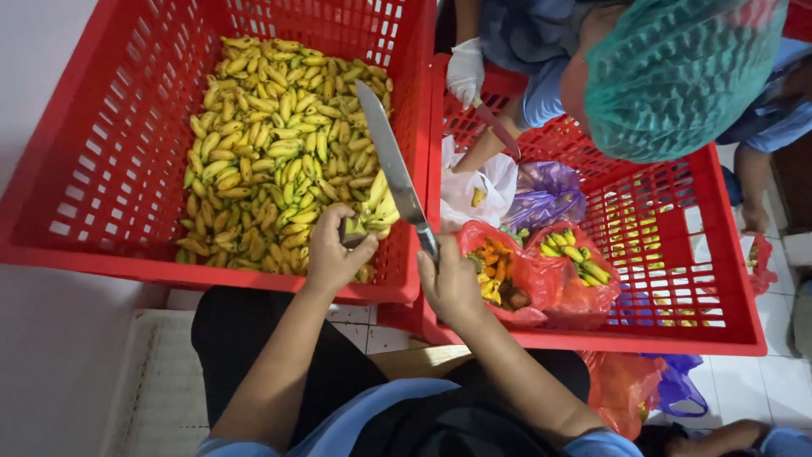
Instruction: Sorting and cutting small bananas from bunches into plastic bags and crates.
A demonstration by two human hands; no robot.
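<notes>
Head view. Left crate point(101, 169), red plastic, holds a heap of small yellow-green bananas point(271, 127) across its floor. Left hand point(331, 254) is closed around a banana cluster point(372, 216) at the crate's near right corner, lifting it just above the rim. Right hand point(448, 283) is clenched on the handle of a long knife point(393, 165), blade angled up over the heap, its lower edge close beside the held cluster.

Judgement: the step in hand is cutting fingers off the cluster; the next move calls for the blade set at the stem, clear of the left fingers.

Right crate point(727, 279) carries red bags point(541, 279) of fruit. A co-worker's gloved hand point(465, 72) works over its far edge.

Hidden: the cluster's stem, behind the left hand; knife handle, inside the fist; bag contents are unclear.
</notes>
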